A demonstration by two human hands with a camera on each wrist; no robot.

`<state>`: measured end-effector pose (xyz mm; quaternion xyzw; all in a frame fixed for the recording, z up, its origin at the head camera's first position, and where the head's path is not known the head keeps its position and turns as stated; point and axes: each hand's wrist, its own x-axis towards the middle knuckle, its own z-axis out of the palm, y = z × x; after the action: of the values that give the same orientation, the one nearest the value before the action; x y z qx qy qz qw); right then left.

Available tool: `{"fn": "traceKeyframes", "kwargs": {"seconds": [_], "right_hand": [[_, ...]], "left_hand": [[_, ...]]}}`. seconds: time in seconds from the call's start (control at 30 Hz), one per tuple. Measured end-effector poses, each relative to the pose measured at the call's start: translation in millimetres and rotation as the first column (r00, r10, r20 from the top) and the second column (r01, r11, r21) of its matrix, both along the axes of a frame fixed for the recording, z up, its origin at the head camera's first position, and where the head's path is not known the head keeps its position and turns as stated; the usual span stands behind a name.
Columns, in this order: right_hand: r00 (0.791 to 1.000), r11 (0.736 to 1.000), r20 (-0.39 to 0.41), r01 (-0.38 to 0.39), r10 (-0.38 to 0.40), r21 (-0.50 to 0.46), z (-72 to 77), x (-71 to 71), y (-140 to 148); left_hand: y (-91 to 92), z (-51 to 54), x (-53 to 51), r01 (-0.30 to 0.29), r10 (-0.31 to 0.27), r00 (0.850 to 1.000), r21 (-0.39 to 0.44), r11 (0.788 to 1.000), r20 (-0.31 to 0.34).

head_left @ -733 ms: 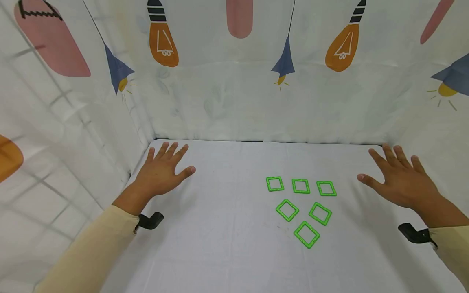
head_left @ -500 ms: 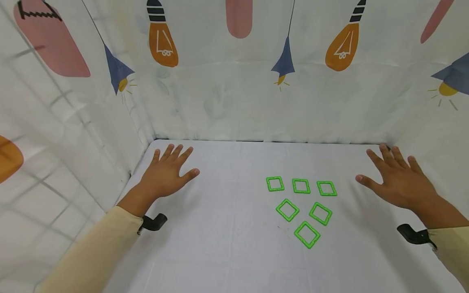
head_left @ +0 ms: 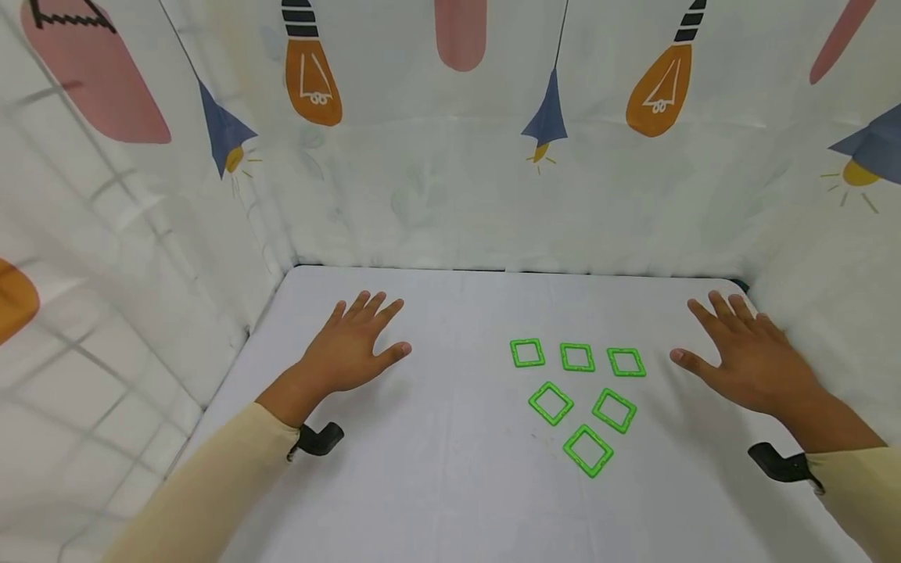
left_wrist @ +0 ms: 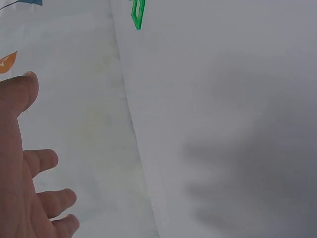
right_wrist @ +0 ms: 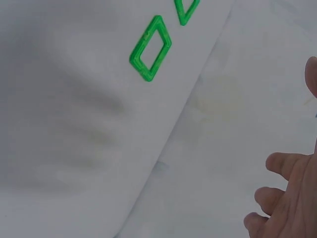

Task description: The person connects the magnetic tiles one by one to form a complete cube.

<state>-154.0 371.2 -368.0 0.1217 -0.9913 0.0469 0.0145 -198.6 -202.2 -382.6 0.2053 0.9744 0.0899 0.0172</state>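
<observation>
Several green square frames lie flat on the white table, right of its middle. Three form a back row, from the left square frame (head_left: 530, 365) to the right one (head_left: 627, 375); two tilted ones sit below, and a single square frame (head_left: 578, 462) lies nearest the front. My left hand (head_left: 342, 349) hovers palm down over the table's left part, fingers spread, holding nothing. Over the right side my right hand (head_left: 752, 363) is held likewise, apart from the nearest frame. Parts of green frames also show in both wrist views, such as one square frame (right_wrist: 143, 38) in the right wrist view.
White cloth walls with printed bulbs and lamps enclose the table (head_left: 450, 500) at the back and sides. The back wall (head_left: 450, 195) meets the table's far edge. Black wrist mounts (head_left: 320, 439) sit under both sleeves.
My left hand has moved right and a little nearer. The right hand has shifted slightly left and nearer. The green frames have stayed in place.
</observation>
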Motion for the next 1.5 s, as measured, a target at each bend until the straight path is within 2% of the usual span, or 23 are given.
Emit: {"fn": "traceKeyframes", "kwargs": {"seconds": [0.43, 0.6, 0.9, 1.07, 1.5], "right_hand": [[0.999, 0.999, -0.016, -0.044, 0.044, -0.03, -14.9, 10.5, -17.0], [0.998, 0.998, -0.027, -0.051, 0.05, -0.043, -21.3, 15.2, -21.0], [0.995, 0.996, -0.063, -0.075, 0.071, -0.054, -31.7, 22.8, -33.0], [0.997, 0.996, -0.049, -0.066, 0.063, -0.059, -37.2, 24.2, -38.6], [0.998, 0.996, -0.029, -0.056, 0.054, -0.066, -45.7, 32.8, -51.6]], "left_hand": [[27.8, -8.4, 15.5, 0.077, -0.078, 0.997, 0.053, 0.996, 0.001], [35.1, -14.2, 19.7, 0.096, -0.097, 0.995, 0.04, 0.995, 0.01], [43.5, -21.8, 25.8, 0.141, -0.141, 0.99, 0.056, 0.988, 0.005], [46.6, -25.0, 28.8, 0.167, -0.169, 0.985, 0.082, 0.983, 0.016], [52.8, -32.5, 35.4, 0.2, -0.203, 0.979, 0.073, 0.977, 0.024]]}}
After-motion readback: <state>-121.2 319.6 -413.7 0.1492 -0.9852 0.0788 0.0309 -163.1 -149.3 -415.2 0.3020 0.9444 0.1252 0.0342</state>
